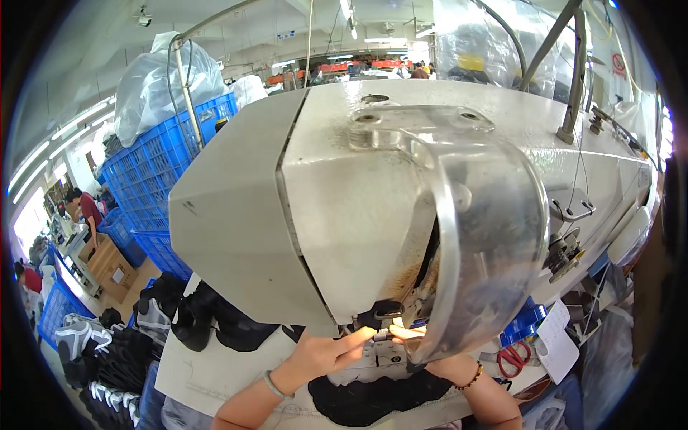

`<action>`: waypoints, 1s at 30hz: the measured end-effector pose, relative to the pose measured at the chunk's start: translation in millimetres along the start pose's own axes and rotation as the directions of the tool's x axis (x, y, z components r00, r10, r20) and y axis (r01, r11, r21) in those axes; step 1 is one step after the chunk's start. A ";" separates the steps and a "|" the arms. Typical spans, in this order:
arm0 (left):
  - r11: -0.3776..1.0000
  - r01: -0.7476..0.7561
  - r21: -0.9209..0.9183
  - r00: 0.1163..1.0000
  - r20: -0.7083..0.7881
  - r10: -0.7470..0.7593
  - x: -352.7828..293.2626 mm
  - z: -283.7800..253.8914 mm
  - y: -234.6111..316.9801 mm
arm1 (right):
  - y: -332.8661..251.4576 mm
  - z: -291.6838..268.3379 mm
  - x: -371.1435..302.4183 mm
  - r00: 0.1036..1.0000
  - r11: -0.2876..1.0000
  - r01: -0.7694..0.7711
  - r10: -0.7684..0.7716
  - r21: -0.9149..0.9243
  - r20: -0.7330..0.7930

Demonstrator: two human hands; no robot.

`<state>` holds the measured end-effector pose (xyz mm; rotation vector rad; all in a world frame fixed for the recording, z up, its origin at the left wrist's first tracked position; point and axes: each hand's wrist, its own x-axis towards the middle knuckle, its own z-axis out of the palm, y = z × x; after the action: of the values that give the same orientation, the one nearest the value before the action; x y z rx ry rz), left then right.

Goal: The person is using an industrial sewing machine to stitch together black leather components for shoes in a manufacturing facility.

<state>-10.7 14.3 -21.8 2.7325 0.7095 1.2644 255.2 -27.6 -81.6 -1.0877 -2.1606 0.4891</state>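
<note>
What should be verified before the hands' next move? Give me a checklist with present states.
1. Left hand and right hand away from the machine head's underside: not ok, fingertips are close beneath it.
2. Anything pinched in the fingertips: cannot tell, too small.
3. Clear guard mounted: ok.
4. Black piece on the table: ok, between the forearms.
5. Red scissors out of the fingers' way: ok, right of the right wrist.

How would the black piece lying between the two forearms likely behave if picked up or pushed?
The black piece looks thin and has a wavy outline, so it would probably bend or sag when lifted. It is likely light, seeming more sheet than block. Lying low and broad on the white table, it would more likely slide or wrinkle than roll.
</note>
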 end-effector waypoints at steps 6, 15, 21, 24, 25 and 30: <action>0.997 0.070 0.033 0.995 -0.077 -0.068 -18.2 17.3 -2.1 | 2.9 3.2 -1.6 0.962 0.979 0.125 -0.159 -0.158 -0.220; 0.991 -0.040 0.128 0.998 -0.052 0.047 -9.2 12.2 -6.0 | 12.3 -6.8 7.2 0.981 0.996 0.048 -0.060 -0.073 -0.186; 0.991 -0.038 0.127 0.993 -0.104 0.051 -1.5 6.3 3.0 | 16.3 -4.3 5.5 0.972 0.986 0.119 -0.139 -0.115 -0.188; 0.975 -0.082 0.208 0.994 -0.053 0.096 -11.8 10.3 -1.3 | 1.0 -7.2 13.2 0.904 0.925 0.222 -0.313 -0.307 -0.290; 0.975 -0.080 0.209 0.994 -0.056 0.093 -8.6 8.1 1.0 | -2.2 -9.7 16.9 0.905 0.925 0.224 -0.315 -0.308 -0.288; 0.950 -0.120 0.290 0.977 -0.133 0.164 6.6 -2.3 11.4 | 12.2 -5.2 8.7 0.948 0.963 0.113 -0.178 -0.243 -0.265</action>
<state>-4.3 6.5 -13.0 2.9816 0.7716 1.5316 261.9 -13.2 -81.7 -1.0341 -2.0513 0.0136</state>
